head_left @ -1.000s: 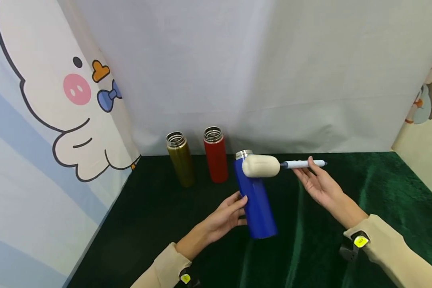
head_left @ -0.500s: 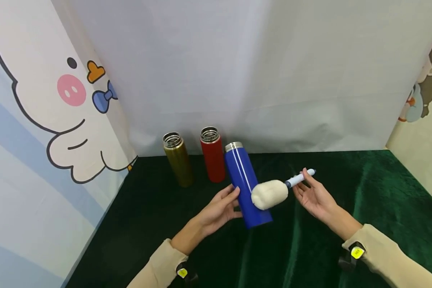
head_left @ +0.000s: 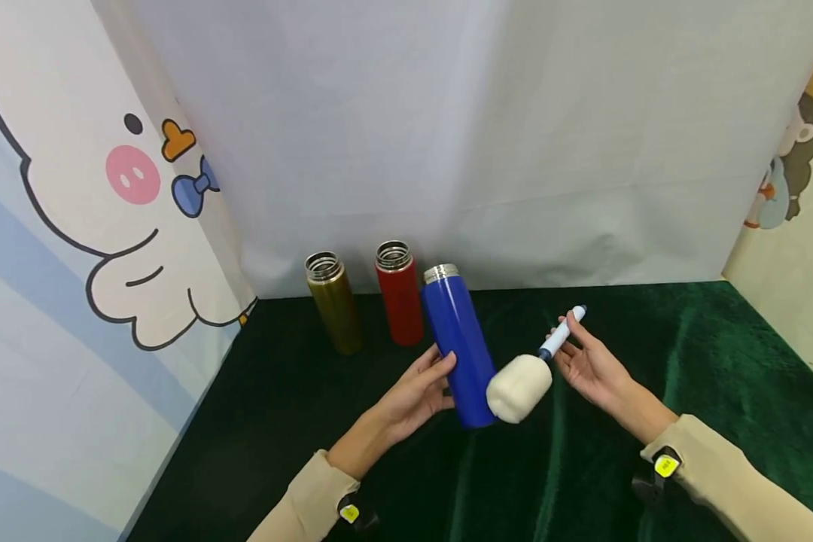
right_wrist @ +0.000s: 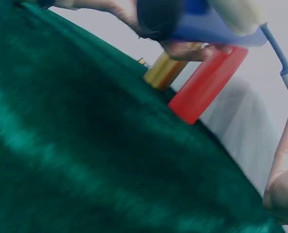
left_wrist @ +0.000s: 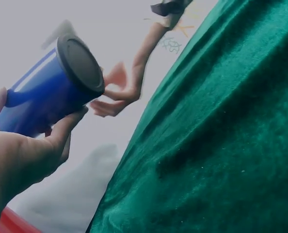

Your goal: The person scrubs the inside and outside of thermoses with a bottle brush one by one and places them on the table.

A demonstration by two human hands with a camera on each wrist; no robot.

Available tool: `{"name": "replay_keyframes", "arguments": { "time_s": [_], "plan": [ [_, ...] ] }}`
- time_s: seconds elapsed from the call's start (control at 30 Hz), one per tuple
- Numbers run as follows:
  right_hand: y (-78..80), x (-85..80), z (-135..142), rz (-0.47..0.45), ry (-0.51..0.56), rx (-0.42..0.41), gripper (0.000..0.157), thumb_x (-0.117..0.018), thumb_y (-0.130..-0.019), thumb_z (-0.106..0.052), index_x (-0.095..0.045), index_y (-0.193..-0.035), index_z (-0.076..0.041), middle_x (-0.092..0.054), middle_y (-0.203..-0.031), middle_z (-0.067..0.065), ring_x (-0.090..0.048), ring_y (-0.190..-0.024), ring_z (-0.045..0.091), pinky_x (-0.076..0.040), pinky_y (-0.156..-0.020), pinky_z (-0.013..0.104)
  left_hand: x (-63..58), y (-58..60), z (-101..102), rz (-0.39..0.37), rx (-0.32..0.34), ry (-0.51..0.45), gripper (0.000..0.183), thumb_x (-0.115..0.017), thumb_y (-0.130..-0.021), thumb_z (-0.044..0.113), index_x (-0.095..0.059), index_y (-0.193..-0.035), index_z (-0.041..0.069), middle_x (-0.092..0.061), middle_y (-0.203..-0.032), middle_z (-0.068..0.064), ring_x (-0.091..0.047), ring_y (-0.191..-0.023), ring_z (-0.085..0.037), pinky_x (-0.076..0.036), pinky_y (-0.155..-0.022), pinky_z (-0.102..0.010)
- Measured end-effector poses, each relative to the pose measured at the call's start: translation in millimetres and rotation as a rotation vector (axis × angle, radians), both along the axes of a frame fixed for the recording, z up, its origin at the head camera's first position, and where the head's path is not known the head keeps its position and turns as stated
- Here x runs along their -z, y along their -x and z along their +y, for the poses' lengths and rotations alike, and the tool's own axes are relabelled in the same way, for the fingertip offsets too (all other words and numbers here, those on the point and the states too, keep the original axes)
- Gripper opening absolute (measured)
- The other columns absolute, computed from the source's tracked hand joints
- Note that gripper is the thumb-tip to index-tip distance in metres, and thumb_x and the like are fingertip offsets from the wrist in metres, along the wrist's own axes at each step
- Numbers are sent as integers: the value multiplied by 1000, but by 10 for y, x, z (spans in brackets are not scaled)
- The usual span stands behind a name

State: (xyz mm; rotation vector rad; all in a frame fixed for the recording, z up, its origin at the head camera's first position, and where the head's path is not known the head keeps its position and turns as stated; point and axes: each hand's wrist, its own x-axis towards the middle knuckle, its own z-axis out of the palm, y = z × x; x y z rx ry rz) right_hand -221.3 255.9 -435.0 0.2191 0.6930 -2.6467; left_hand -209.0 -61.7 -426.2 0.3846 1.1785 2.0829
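Note:
My left hand [head_left: 412, 399] grips a blue insulated bottle [head_left: 455, 335] round its side. The bottle is held up, tilted, with its steel mouth open and pointing up and away. Its dark base [left_wrist: 82, 62] shows in the left wrist view. My right hand [head_left: 596, 374] pinches the pale blue handle of a bottle brush [head_left: 561, 337] between thumb and fingers. The brush's cream sponge head [head_left: 519, 388] overlaps the lower right side of the bottle in the head view. From the right wrist, the sponge appears in front of the blurred bottle.
A gold bottle [head_left: 335, 305] and a red bottle [head_left: 400, 295], both uncapped, stand upright at the back left. Dark green cloth [head_left: 623, 467] covers the table. A pale curtain [head_left: 447, 150] hangs behind it, and a cartoon-printed panel [head_left: 68, 361] borders the left.
The brush has swung from near level by the bottle's neck to slanting down by its lower side. The bottle has shifted slightly left and stands a little straighter. Both hands keep their hold.

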Motion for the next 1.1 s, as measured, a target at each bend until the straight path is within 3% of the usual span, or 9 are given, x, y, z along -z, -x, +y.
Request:
{"name": "replay_keyframes", "arguments": {
  "time_s": [0.1,0.27,0.37,0.47,0.7,0.87,0.97,1.1],
  "plan": [
    [80,-137,-18,-41,54,58,20,-60,-101,-27,-51,-118,-23,-62,-105,4,-71,-94,17,-61,-85,24,13,-37,34,23,43,40,57,-43,-110,28,-21,-162,22,-32,-165,-13,-38,-149,-33,-31,-120,-65],
    [191,-330,-28,-33,140,134,50,-59,-101,-21,-29,-138,-34,-62,-112,11,-74,-101,25,-54,-102,26,49,-76,60,58,82,119,60,-46,-109,29,-20,-163,24,-34,-164,-13,-42,-146,-34,-37,-117,-63],
    [188,-348,-18,-46,190,160,66,-57,-102,-19,-18,-152,-38,-61,-116,15,-72,-112,28,-46,-111,26,63,-102,50,59,96,98,63,-48,-109,29,-17,-163,25,-32,-165,-14,-43,-146,-34,-38,-116,-63],
    [141,-308,-1,-75,224,158,70,-56,-102,-18,-14,-154,-40,-60,-118,16,-69,-119,28,-41,-115,26,66,-119,44,62,91,57,65,-49,-108,29,-16,-163,25,-31,-165,-14,-43,-145,-32,-39,-116,-61],
    [-18,-117,44,-102,144,48,49,-58,-103,-20,-27,-138,-36,-61,-115,11,-72,-104,25,-53,-104,25,56,-85,4,25,9,-5,63,-48,-108,29,-16,-161,29,-32,-165,-12,-43,-144,-28,-31,-121,-62],
    [-83,47,118,-26,90,-56,19,-53,-105,-28,-57,-124,-23,-62,-109,6,-71,-100,18,-59,-91,25,36,-34,-3,59,-33,-5,60,-48,-109,29,-19,-161,25,-35,-162,-11,-44,-144,-28,-30,-122,-62],
    [-76,116,150,48,49,-112,26,-48,-107,-32,-68,-115,-17,-64,-105,6,-71,-98,17,-61,-87,26,45,-14,2,61,-68,12,55,-45,-110,27,-22,-159,23,-41,-157,-9,-48,-140,-25,-34,-120,-59],
    [-26,103,132,71,15,-114,26,-48,-107,-33,-68,-113,-17,-64,-105,5,-70,-97,16,-61,-84,25,58,-6,7,38,-64,7,52,-42,-110,26,-25,-158,20,-46,-153,-8,-52,-135,-23,-38,-117,-56]
  ]
}}
